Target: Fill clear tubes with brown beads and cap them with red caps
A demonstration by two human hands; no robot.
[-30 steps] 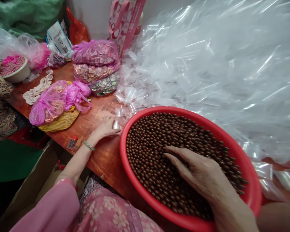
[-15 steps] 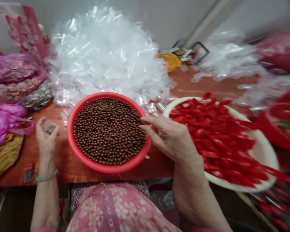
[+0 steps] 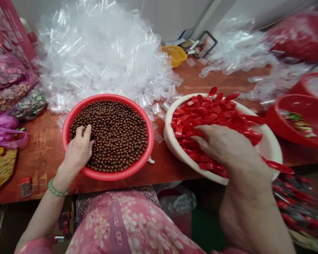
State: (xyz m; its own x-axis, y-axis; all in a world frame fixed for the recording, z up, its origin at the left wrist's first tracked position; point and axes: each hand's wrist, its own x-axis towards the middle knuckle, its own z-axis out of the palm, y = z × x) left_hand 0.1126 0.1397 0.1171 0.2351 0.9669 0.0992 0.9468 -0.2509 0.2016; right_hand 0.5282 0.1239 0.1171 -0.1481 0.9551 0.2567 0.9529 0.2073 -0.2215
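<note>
My left hand (image 3: 78,150) rests inside the red basin (image 3: 108,175) on the left side of its heap of small brown balls (image 3: 116,134). Its fingers curl down into the balls, and anything in them is hidden. A green bead bracelet sits on that wrist. My right hand (image 3: 228,148) lies on the red plastic pieces (image 3: 214,109) that fill the white basin (image 3: 170,141). Its fingers stretch out flat, with the tips among the pieces.
A big heap of small clear bags (image 3: 100,53) lies behind both basins on the wooden table (image 3: 47,148). Pink and yellow bags (image 3: 2,134) and bags of wrapped sweets (image 3: 10,81) sit at the left. Another red basin (image 3: 286,127) stands at the right, a yellow basket (image 3: 176,54) behind.
The view swung right. My right hand left the brown balls and moved onto the red pieces. My left hand, which held a small clear bag beside the basin, went into the balls.
</note>
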